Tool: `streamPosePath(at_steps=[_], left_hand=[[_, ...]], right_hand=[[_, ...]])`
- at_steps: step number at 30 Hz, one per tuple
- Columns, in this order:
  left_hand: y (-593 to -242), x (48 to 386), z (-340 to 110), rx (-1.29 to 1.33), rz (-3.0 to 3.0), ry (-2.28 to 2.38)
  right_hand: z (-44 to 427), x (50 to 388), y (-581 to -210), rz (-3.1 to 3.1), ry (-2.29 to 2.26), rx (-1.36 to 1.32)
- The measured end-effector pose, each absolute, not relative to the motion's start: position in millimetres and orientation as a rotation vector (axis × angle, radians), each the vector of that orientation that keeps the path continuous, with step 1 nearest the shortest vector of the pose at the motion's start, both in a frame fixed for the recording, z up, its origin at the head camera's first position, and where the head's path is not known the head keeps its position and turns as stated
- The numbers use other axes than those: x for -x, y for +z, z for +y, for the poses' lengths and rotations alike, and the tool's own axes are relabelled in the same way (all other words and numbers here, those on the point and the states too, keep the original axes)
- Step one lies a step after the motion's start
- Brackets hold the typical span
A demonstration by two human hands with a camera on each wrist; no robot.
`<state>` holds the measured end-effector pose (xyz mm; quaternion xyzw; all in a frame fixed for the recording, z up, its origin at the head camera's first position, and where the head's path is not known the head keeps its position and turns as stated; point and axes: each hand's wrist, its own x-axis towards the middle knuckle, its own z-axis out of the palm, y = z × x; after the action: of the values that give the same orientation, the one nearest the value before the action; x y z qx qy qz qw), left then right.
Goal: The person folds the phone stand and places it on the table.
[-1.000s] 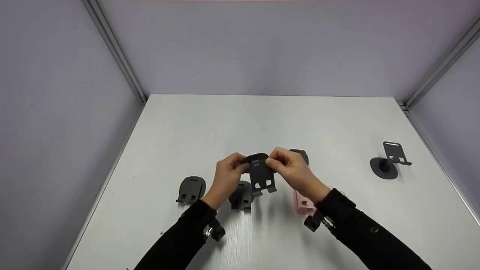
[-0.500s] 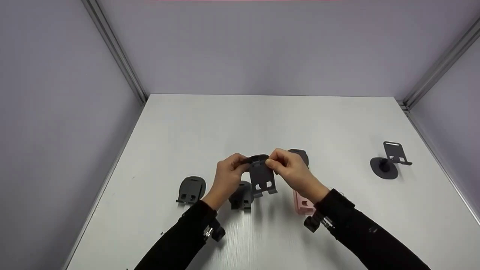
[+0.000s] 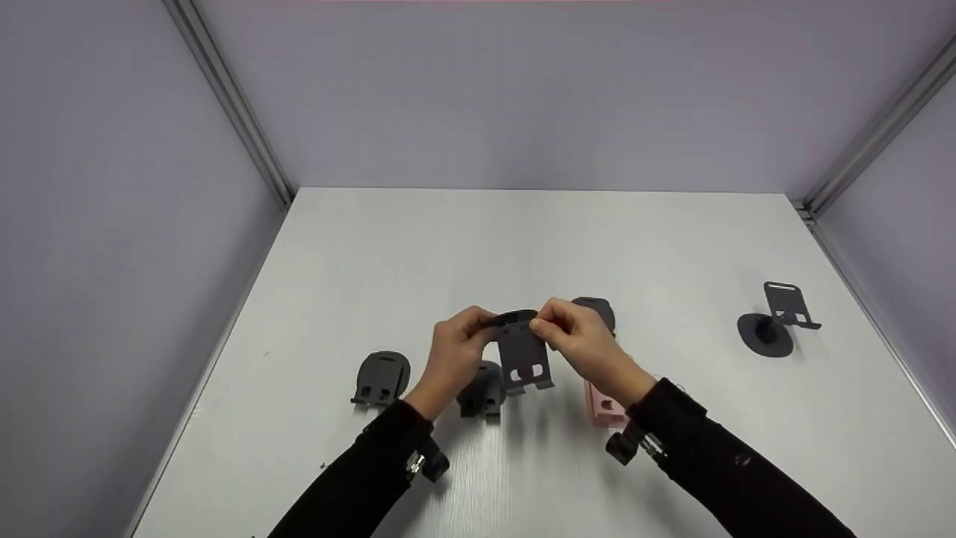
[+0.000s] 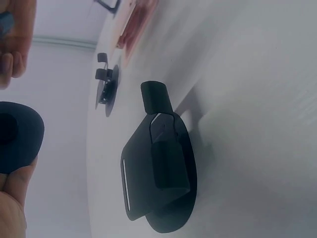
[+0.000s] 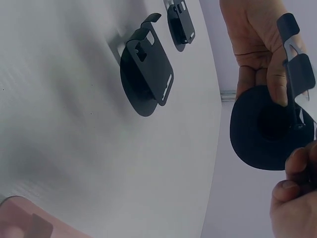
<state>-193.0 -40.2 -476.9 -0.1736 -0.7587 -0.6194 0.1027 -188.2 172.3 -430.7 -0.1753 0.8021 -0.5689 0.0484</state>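
Note:
Above the white table, both hands hold a dark grey phone stand point(image 3: 524, 350) by its upper part. My left hand point(image 3: 455, 353) pinches the left side of its round base, and my right hand point(image 3: 586, 345) pinches near the top right corner. The stand's slotted plate hangs toward me, hooked end down. In the right wrist view the round base point(image 5: 250, 136) stands apart at an angle from the plate. Beneath the hands lies a folded dark phone stand point(image 3: 484, 390), partly covered by the left hand and the held stand.
Another folded dark stand point(image 3: 382, 377) lies to the left. Behind the right hand are a dark stand point(image 3: 597, 308) and, under the wrist, a pink one point(image 3: 603, 407), both partly hidden. An unfolded stand point(image 3: 765, 336) is far right. Walls enclose the table point(image 3: 418, 246).
The held phone stand has tipped slightly, its hooked lower end sinking a little and its base rim looking thinner. Both hands keep their grip almost in place.

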Motion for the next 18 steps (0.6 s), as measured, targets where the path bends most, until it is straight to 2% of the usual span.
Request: streamPosePath(at_steps=[18], left_hand=[[-478.4,191.2,-38.9,0.532,-2.212,-1.818]], right_hand=[[171.0,189.2,-431.5,2.383,-1.72,0.448]])
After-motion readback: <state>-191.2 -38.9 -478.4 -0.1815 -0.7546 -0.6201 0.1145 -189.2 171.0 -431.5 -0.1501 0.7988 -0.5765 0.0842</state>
